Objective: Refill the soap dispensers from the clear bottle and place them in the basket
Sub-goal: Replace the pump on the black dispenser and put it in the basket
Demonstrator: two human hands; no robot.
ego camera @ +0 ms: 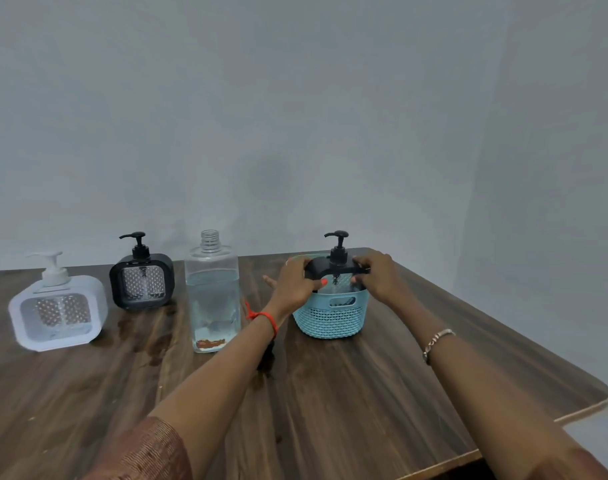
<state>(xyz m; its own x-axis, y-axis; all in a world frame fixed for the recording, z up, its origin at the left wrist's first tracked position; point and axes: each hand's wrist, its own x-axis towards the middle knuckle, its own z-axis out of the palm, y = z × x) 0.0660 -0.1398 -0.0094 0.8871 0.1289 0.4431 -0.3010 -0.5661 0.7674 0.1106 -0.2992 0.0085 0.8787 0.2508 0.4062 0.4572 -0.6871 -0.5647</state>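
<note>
A black soap dispenser (336, 263) with a pump top stands partly inside the light blue basket (330, 315) at the table's far right. My left hand (295, 280) grips its left side and my right hand (375, 275) grips its right side, fingers curled round its shoulders. The clear bottle (212, 292), uncapped and about two thirds full, stands upright left of the basket. A second black dispenser (141, 282) stands further left near the wall. A white dispenser (58, 306) is at the far left, tilted slightly.
The wooden table (330, 393) has wet patches in front of the black dispenser and the bottle. Its right edge and rounded corner (600, 396) lie near the basket. A grey wall runs right behind the table.
</note>
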